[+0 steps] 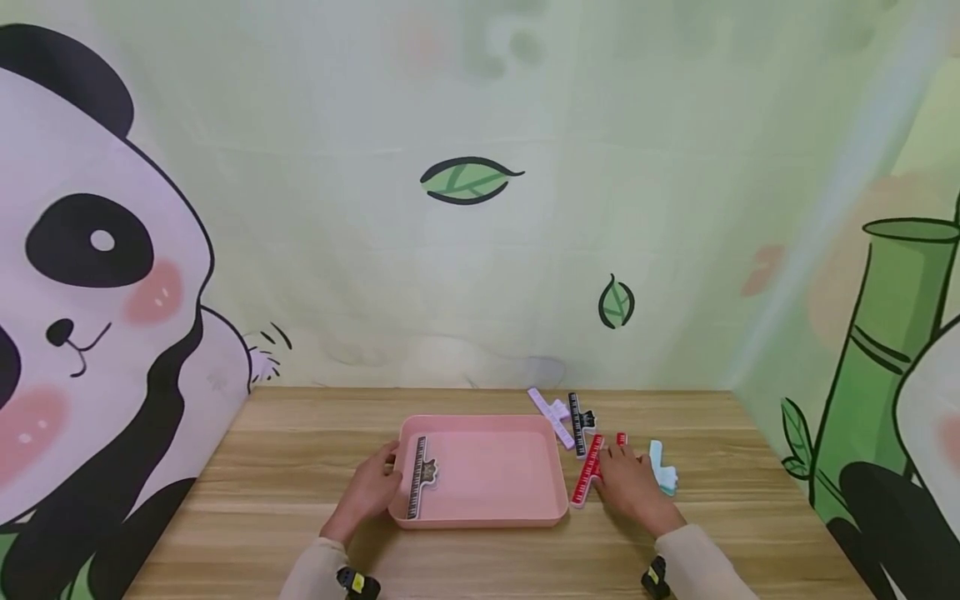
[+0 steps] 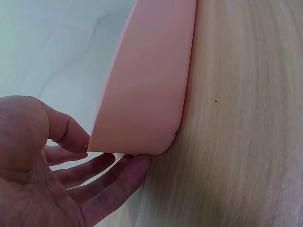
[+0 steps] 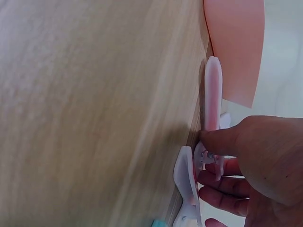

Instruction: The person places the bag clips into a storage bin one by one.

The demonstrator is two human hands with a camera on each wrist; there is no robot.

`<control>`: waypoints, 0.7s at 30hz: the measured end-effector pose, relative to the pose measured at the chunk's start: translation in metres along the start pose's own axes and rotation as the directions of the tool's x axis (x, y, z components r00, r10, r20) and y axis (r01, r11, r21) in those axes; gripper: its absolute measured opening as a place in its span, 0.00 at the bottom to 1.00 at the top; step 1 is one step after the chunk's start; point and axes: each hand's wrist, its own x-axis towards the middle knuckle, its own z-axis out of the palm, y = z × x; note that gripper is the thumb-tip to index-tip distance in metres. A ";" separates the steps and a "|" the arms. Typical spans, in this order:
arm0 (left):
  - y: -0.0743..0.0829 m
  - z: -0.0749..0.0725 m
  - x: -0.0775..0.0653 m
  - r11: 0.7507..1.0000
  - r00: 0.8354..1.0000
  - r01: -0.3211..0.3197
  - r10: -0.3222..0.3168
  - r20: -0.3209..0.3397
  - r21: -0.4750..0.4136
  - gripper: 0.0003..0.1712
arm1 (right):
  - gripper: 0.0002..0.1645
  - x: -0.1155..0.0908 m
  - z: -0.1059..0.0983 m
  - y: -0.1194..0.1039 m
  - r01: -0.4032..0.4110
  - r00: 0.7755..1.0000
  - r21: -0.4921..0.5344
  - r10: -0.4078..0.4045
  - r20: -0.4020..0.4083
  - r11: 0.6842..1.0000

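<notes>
My left hand (image 1: 372, 486) holds the pink tray (image 1: 491, 523) at its left rim; in the left wrist view the thumb and fingertips meet the tray's end. Inside the tray, along its left side, lies a clip with a black-and-white piano-key strip (image 1: 417, 479). Right of the tray, my right hand (image 1: 633, 487) pinches a red clip (image 1: 587, 475) by its spring handle, thumb on one side and fingers on the other. A second red clip (image 1: 622, 438) shows behind the fingers, mostly hidden. Beside that hand lies a light blue clip (image 1: 660, 468).
A lilac clip (image 1: 551, 417) and a black clip (image 1: 577, 425) lie behind the right hand, near the tray's far right corner. The wooden table (image 1: 300, 433) ends at a printed backdrop (image 1: 337, 250) with a panda and bamboo.
</notes>
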 end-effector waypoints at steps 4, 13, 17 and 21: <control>0.001 0.001 0.000 1.000 1.000 0.003 -0.003 0.000 -0.008 0.32 | 0.26 -0.003 0.001 0.002 0.017 1.000 -0.022 -0.017 -0.007 1.000; 0.001 0.000 -0.001 1.000 1.000 -0.005 0.005 0.001 -0.001 0.32 | 0.24 -0.008 -0.006 0.000 0.022 0.999 -0.023 -0.023 -0.040 0.999; 0.001 0.000 -0.001 1.000 1.000 -0.004 0.004 0.001 0.001 0.32 | 0.25 -0.011 -0.011 -0.003 0.014 0.998 -0.008 -0.014 -0.060 1.000; 0.002 0.000 0.000 1.000 1.000 0.009 -0.009 0.001 -0.008 0.32 | 0.25 -0.014 -0.016 -0.005 0.018 0.994 -0.014 -0.020 -0.105 1.000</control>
